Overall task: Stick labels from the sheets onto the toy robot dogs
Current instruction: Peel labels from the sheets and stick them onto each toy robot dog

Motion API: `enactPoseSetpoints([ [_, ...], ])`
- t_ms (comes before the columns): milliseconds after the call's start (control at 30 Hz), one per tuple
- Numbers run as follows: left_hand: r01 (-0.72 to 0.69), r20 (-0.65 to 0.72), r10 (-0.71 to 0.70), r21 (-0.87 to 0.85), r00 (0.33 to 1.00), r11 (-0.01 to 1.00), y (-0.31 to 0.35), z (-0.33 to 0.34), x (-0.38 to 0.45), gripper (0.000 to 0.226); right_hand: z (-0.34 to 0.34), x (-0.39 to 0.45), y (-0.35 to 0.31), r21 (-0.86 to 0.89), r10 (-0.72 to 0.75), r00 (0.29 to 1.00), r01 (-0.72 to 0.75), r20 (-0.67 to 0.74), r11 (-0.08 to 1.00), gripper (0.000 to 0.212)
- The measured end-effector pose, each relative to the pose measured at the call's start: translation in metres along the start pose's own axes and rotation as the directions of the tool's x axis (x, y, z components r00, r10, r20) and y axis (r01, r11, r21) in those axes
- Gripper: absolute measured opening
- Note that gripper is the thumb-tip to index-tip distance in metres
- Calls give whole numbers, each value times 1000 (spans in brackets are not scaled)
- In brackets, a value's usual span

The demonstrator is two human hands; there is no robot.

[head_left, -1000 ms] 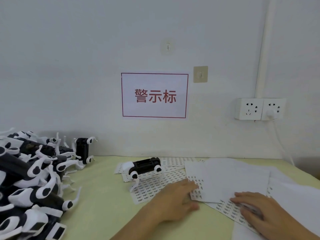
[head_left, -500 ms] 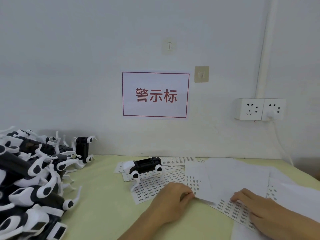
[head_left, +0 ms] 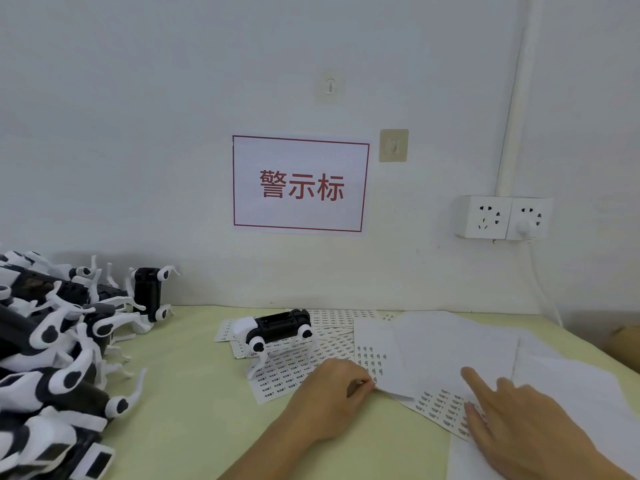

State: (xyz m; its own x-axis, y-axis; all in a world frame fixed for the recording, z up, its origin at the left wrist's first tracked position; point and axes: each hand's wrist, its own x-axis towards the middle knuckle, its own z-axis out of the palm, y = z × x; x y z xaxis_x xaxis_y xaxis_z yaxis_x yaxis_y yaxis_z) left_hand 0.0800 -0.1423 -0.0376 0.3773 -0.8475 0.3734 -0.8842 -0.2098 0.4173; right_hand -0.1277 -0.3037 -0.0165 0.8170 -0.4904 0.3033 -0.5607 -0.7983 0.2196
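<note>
The left hand (head_left: 332,393) lies knuckles up on the label sheets, fingers curled with the tips pinched at the corner of a white sheet (head_left: 450,355); whether a label sits between them is hidden. The right hand (head_left: 519,427) is cut off by the lower edge, fingers straight and relaxed, resting on a label sheet (head_left: 440,407) whose print is too small to read. Just beyond the left hand one toy robot dog (head_left: 277,329) stands on more label sheets (head_left: 294,368). A heap of toy robot dogs (head_left: 52,348), partly out of view, fills the table's (head_left: 187,393) left side.
</note>
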Motion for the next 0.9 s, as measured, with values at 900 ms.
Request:
enactPoseSetpoints([
  [900, 57, -356, -261, -494, 897, 868, -6, -5, 6, 26, 12, 103, -98, 713, 31, 874, -375, 485, -592, 16],
])
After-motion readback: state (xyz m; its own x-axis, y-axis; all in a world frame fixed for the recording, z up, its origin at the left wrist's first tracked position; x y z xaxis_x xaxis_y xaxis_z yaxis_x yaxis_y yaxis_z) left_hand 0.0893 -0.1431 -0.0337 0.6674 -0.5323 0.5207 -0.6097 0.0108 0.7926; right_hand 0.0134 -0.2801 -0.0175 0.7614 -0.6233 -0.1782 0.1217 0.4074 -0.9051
